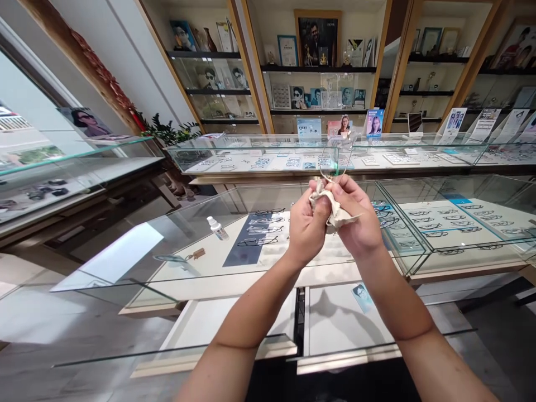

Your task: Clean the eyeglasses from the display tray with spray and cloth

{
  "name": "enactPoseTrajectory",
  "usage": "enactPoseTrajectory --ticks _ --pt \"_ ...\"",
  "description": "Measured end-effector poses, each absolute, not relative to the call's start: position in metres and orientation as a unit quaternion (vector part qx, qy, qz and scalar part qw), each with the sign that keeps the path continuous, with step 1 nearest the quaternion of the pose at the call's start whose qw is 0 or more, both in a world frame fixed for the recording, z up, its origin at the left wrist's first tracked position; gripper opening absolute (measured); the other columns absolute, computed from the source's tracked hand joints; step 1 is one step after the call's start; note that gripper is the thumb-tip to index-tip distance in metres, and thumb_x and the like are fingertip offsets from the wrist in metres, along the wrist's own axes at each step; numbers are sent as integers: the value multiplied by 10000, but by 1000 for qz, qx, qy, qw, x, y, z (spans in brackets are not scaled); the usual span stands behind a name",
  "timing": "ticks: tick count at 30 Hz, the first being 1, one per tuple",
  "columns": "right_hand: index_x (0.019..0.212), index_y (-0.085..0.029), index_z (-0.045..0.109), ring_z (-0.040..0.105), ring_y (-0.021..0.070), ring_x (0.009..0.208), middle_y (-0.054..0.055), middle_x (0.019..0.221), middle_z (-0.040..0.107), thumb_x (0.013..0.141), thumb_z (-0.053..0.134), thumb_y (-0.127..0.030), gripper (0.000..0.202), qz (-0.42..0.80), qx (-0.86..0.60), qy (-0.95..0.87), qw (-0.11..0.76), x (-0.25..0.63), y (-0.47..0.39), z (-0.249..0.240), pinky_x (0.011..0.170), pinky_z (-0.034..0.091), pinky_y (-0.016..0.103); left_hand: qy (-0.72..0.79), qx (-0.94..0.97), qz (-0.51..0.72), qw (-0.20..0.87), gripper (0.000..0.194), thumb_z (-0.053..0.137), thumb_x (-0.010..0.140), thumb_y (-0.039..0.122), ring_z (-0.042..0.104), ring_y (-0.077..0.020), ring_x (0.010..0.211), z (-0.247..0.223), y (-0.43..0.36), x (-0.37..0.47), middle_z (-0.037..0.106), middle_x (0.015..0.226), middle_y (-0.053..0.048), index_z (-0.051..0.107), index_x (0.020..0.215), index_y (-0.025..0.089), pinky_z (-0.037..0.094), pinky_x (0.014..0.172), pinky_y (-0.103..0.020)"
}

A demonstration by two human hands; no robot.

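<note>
Over the glass counter, both my hands are closed together around a crumpled cream cloth (344, 216). My left hand (306, 230) pinches the cloth with its thumb pressed on it. My right hand (360, 220) grips the cloth's other side, its fingertips at the lower part of a pair of thin-framed eyeglasses (323, 168). The slim temples of the glasses point up and away from me. Cloth and fingers hide most of the lenses.
A white spray bottle (217, 228) stands on the glass display case (196, 285), left of my hands. Several eyeglasses (258, 242) lie inside it. Below, two drawers (335, 335) are pulled out. Behind runs another glass case (251, 146) with upright cards (374, 123).
</note>
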State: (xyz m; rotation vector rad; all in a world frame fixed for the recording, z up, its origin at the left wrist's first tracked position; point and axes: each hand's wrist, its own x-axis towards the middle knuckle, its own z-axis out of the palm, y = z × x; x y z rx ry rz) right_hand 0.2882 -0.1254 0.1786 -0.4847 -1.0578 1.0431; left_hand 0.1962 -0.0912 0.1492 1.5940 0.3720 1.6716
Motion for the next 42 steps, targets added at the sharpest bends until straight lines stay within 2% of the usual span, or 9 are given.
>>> enactPoseTrajectory --ticks 5,10,15,18,23,27,31,36,42 --pt "786 -255 671 684 165 784 -6 860 738 729 917 -503 353 484 -252 -437 715 298 -122 165 736 603 303 147 673 576 441 603 617 952 754 490 -126 623 146 -87 187 580 692 4 740 943 163 435 588 -247" --pt "810 -262 672 720 203 802 13 935 807 702 943 -527 394 513 -268 -429 694 311 -123 159 766 631 365 94 720 432 534 489 736 948 600 609 -168 793 145 -85 169 660 887 -46 760 1173 166 526 760 -275" --pt "841 -265 650 742 217 836 17 957 812 745 918 -529 388 516 -270 -411 701 309 -127 158 792 627 377 111 717 449 522 563 773 936 527 666 -217 969 134 -90 174 704 1115 -100 671 1375 191 544 856 -289" --pt "853 -269 662 749 218 854 15 922 809 742 919 -531 384 515 -267 -405 707 303 -130 158 812 629 367 133 712 478 498 530 747 945 562 671 -215 960 131 -93 181 715 1128 -96 671 1313 188 546 828 -285" --pt "849 -278 642 770 246 989 25 968 816 783 885 -534 360 498 -272 -416 711 291 -139 159 907 639 393 152 689 573 416 512 695 955 646 656 -188 855 131 -99 188 721 986 -54 686 1165 178 519 764 -275" --pt "849 -283 651 767 257 1048 18 990 800 767 901 -533 363 493 -265 -416 717 285 -143 157 973 633 412 175 667 620 375 523 599 994 695 546 -139 662 132 -104 189 629 743 3 689 938 183 440 627 -259" --pt "853 -284 672 761 238 1009 12 955 760 813 871 -506 301 482 -258 -429 719 288 -142 154 942 630 394 172 675 601 391 566 573 1001 709 457 -122 602 138 -105 183 581 696 5 704 855 178 399 575 -257" --pt "808 -266 677 742 194 883 14 941 787 803 886 -471 294 492 -252 -421 719 299 -143 158 842 624 337 115 721 483 484 564 641 959 711 532 -149 698 147 -98 169 639 820 -36 767 992 162 483 656 -268" --pt "823 -260 628 713 190 809 27 1005 819 804 876 -475 328 516 -256 -406 710 302 -140 159 739 610 327 107 721 419 542 482 799 903 542 654 -206 910 140 -94 167 705 1020 -80 724 1202 172 543 801 -275"
